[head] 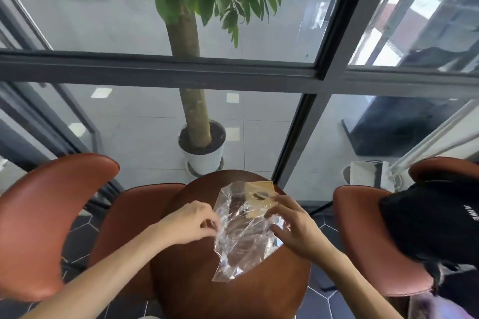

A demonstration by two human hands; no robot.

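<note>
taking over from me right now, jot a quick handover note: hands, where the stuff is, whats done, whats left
Left hand: pinches the left edge of the clear crumpled plastic bag.
Right hand: fingers curled on the thin tan square panel at the bag's far end.
Where: the bag lies on the round brown wooden table. The panel is partly under plastic, with its far edge sticking out.
Done: both things are gripped.
Left: probably finish moving the panel through the bag's mouth. I cannot tell whether it is going in or out.
</note>
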